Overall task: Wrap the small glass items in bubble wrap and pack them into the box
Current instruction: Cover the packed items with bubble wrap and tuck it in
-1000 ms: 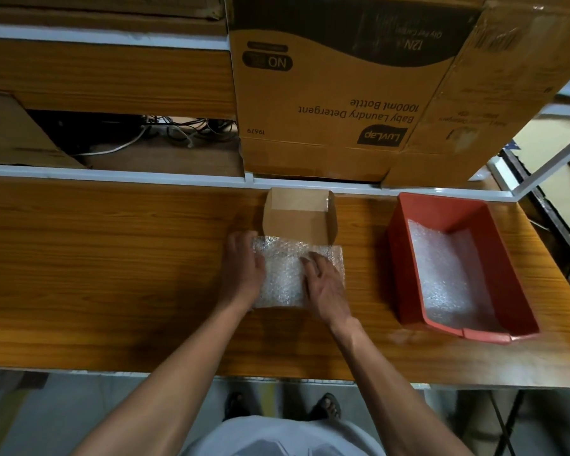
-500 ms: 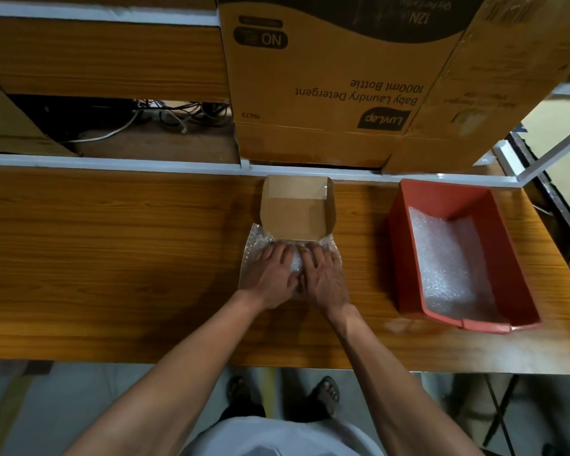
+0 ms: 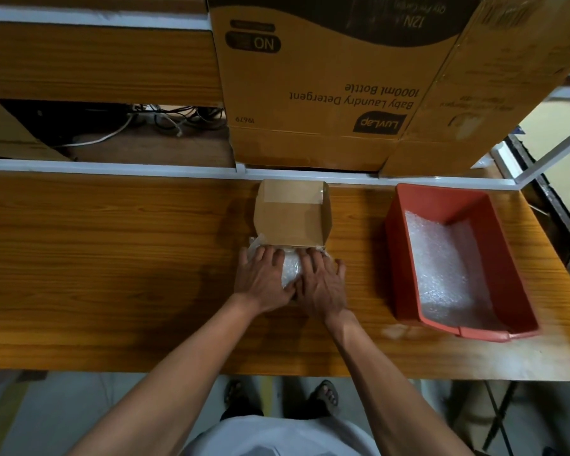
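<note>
Step in hand: wrapping. Both hands lie palm-down at the centre of the frame on a bubble wrap bundle [image 3: 290, 269] that rests on the tabletop [image 3: 112, 258]. The left hand [image 3: 264, 279] covers the bundle's left part, the right hand [image 3: 321, 284] its right part; the fingers of each are extended and slightly spread, pressing the wrap flat, and the thumbs meet at the near edge. Only a strip of wrap shows between the hands, with a loose corner at the upper left of the left hand. The glass item itself is not visible; it is presumably inside the bundle.

The box [image 3: 292, 212] stands open just above the hands, its near edge touching or overlapping the wrap. A red bin [image 3: 405, 258] at the right of the frame holds further bubble wrap.

Next move, as judged: close the wrap fully around the item, take hold of the bundle from both sides, lift it over the near wall and lower it into the box. Keep the loose edges tucked so the wrap does not open.
</note>
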Tool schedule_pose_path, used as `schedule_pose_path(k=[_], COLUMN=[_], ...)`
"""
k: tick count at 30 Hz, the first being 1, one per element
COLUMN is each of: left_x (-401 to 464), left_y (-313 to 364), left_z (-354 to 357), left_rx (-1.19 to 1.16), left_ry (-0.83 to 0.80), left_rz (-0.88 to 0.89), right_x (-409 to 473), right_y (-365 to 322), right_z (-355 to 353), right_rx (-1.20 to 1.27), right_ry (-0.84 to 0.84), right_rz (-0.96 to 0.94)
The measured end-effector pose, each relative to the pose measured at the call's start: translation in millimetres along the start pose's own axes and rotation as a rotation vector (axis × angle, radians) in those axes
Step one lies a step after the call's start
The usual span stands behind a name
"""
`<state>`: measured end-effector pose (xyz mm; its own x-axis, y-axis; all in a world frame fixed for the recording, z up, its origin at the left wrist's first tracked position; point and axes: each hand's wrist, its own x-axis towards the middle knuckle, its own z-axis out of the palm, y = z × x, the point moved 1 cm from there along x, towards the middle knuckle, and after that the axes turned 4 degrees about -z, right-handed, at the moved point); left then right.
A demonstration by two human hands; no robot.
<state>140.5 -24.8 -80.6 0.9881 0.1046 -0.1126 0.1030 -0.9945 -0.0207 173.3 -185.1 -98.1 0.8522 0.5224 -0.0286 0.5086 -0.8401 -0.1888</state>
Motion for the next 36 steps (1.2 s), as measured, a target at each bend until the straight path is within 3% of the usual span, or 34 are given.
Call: schedule_pose_path(k=[7,11,21,25,28,32,36], left_x=[12,-3,10,-2,-13,-14,-16], left_y=[-4,-9,-4,-22,-34,-36,-34], left_z=[-13,-5,-17,-8,-3,-6,-13], left_rx=[0.083,0.045,-0.08,-0.373,-0.606,-0.908,-0.919], left_ry=[-0.045,-0.009,-0.116,0.009,0.161,0.088,0.138], left_rz=[0.02,-0.037,-0.135,-0.14,-0.322,-0.49,-0.483], right_x=[1,2,3,-3,-4,7,13], right_y=[-3,-4,-9,-9,-16,-31,-31], right_z=[-3,-1,-8,-10,-17,-20,-7], right_rx=[-0.021,-0.023,-0.033,-0.009,0.012,0.065,0.071], right_ry=[-0.005,-0.004,-0.066,0.006,0.105,0.094,-0.002], right_rz=[0.002,0.01,0.021,0.01,-0.074,-0.234,-0.219])
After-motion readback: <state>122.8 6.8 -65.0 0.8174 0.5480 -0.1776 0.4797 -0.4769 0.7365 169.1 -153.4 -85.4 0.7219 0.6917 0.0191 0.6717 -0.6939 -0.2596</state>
